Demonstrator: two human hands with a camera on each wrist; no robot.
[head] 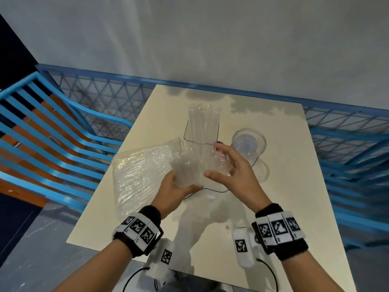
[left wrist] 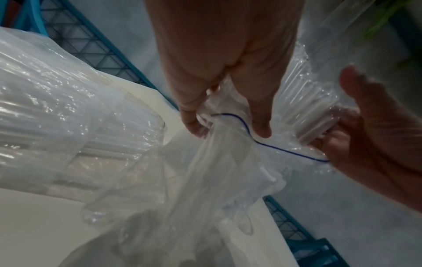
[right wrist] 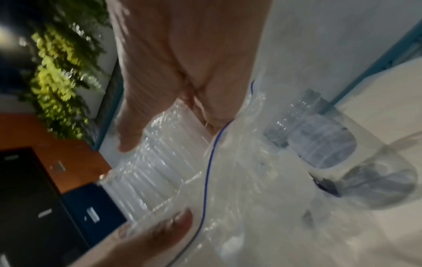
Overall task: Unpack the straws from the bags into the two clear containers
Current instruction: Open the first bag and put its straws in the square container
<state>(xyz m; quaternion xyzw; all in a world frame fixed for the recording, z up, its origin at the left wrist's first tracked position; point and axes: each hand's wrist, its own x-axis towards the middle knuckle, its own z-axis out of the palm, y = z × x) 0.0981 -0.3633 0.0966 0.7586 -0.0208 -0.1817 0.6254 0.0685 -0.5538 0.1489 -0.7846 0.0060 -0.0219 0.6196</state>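
A: So, where are the straws?

B: Some are in a bundle of clear straws (head: 188, 171) held above the cream bench (head: 284, 207), partly inside a clear zip bag with a blue seal line (left wrist: 269, 146). The left hand (head: 175, 189) grips the near end of that bundle, fingers and thumb curled round it through the plastic.

A: And the other hand?

B: The right hand (head: 235, 167) is at the mouth of the same bag. In the left wrist view its fingers (left wrist: 260, 115) curl down over the blue-edged rim and pinch the plastic, with the thumb (left wrist: 191, 115) on the other side. In the head view the hand looks more spread, and the picture is blurred there.

A: Any more bags?

B: A second bag of straws (head: 136, 175) lies on the bench just to the left of the hands, full and crinkled, its near end hanging past the bench edge.

A: The containers?

B: A tall clear container (head: 203, 125) stands upright behind the hands with straws standing in it. A round clear container (head: 249, 144) stands just to its right, beside the right hand; I cannot tell what is inside it.

A: Around the bench?

B: A blue mesh railing (head: 105, 95), and a blue slatted chair (head: 52, 133) to the left.
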